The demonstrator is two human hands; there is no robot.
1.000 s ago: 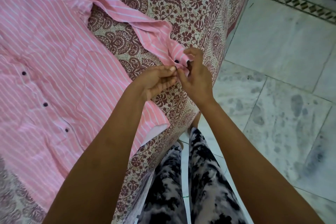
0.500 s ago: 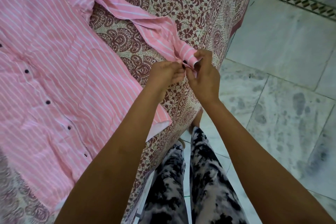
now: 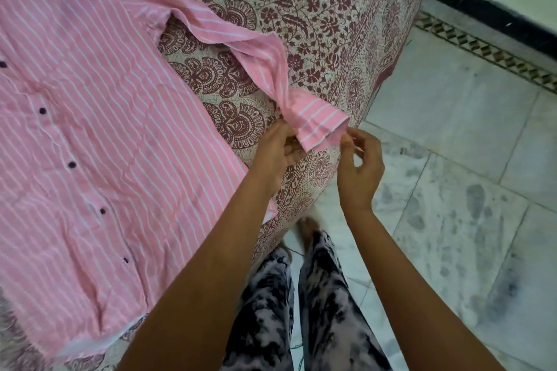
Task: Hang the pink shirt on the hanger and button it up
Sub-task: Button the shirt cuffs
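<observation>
The pink striped shirt (image 3: 99, 135) lies flat on the patterned bedspread (image 3: 316, 9), its front placket closed with a row of dark buttons (image 3: 71, 164). One sleeve (image 3: 241, 45) runs toward the bed's edge and ends in the cuff (image 3: 321, 120). My left hand (image 3: 277, 150) grips the cuff at its near left side, fingers curled under the fabric. My right hand (image 3: 358, 166) hovers just right of the cuff's corner with loosely curled fingers that hold nothing. No hanger is in view.
The bed's edge drops away right of the cuff to a marble tile floor (image 3: 452, 190). My legs in black-and-white trousers (image 3: 301, 310) stand against the bed. A dark skirting and a patterned border strip (image 3: 488, 51) run along the far wall.
Both hands were pinching the cuff around its button; now my right hand has let go and drawn back to the right. The cuff lies flatter, with its button out of sight.
</observation>
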